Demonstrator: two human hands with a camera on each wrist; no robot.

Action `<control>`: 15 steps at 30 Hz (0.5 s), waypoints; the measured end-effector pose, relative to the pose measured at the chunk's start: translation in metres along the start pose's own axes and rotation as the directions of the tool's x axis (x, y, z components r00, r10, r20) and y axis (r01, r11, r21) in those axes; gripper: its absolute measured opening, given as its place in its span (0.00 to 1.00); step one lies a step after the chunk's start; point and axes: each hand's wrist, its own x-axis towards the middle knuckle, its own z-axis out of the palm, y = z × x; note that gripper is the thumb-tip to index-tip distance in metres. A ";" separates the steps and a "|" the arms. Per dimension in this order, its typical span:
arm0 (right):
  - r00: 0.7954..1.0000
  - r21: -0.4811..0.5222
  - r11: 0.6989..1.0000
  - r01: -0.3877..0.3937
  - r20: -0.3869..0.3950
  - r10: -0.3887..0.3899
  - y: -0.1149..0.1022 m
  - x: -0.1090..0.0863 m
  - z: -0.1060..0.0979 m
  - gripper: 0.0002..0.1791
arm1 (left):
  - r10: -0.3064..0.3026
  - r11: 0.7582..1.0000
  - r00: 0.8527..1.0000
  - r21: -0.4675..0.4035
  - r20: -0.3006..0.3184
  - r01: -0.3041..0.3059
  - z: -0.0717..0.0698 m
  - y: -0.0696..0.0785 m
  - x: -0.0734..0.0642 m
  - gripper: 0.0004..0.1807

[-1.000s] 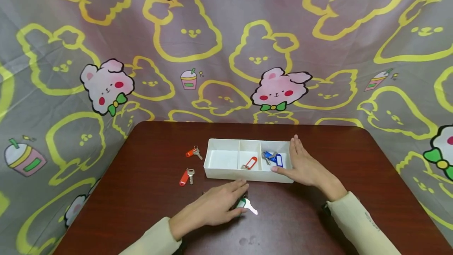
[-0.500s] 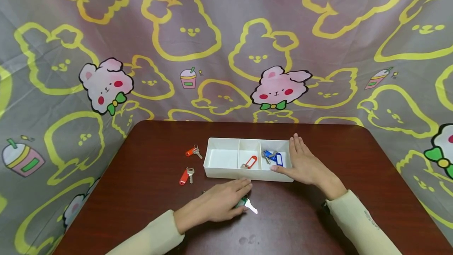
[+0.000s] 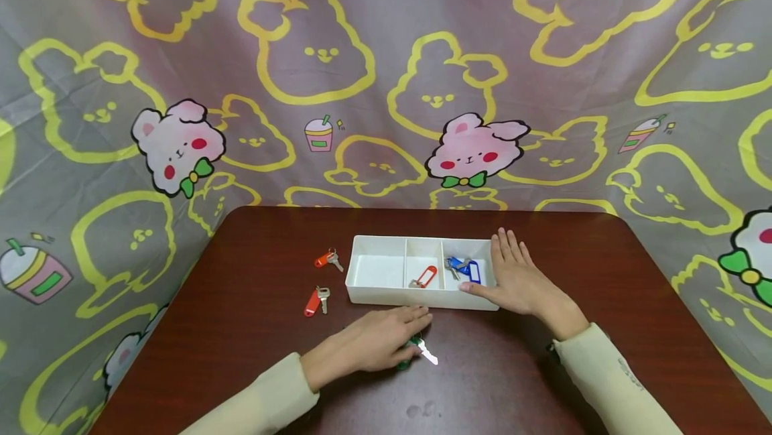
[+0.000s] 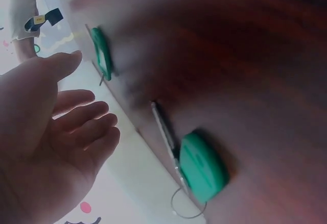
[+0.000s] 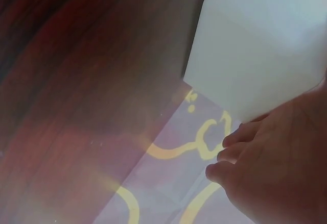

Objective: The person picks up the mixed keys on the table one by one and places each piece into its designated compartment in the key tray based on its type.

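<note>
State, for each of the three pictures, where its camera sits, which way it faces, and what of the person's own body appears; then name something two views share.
Head: worn on the head, facing forward and down at the table; both hands and sleeves show.
Left wrist: on the left wrist, facing the left hand, its palm open, and the green-tagged key.
Right wrist: on the right wrist, facing the white tray; right hand shows.
Shared: head and left wrist both show the green-tagged key; head and right wrist, the tray.

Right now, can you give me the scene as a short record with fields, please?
left hand: open, fingers over the green-tagged key on the table
right hand: open, flat against the white tray at its right end
tray, left compartment: no key seen
tray, middle compartment: red-tagged key
tray, right compartment: blue-tagged keys
beside tray: two orange-tagged keys
</note>
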 end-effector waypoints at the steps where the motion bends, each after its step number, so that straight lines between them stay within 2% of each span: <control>1: 1.000 0.002 1.000 0.000 0.002 0.000 0.000 0.000 0.000 0.73 | -0.003 1.000 1.000 0.002 0.004 0.003 0.001 0.000 0.001 0.32; 8: 1.000 0.013 1.000 0.005 0.020 -0.005 -0.002 0.000 -0.001 0.72 | -0.026 0.999 0.999 0.024 0.030 0.026 0.009 0.000 0.001 0.32; 15: 0.999 0.028 1.000 -0.011 0.035 0.010 -0.002 0.000 -0.003 0.72 | -0.014 0.999 0.999 0.044 0.035 0.012 0.009 -0.001 0.001 0.30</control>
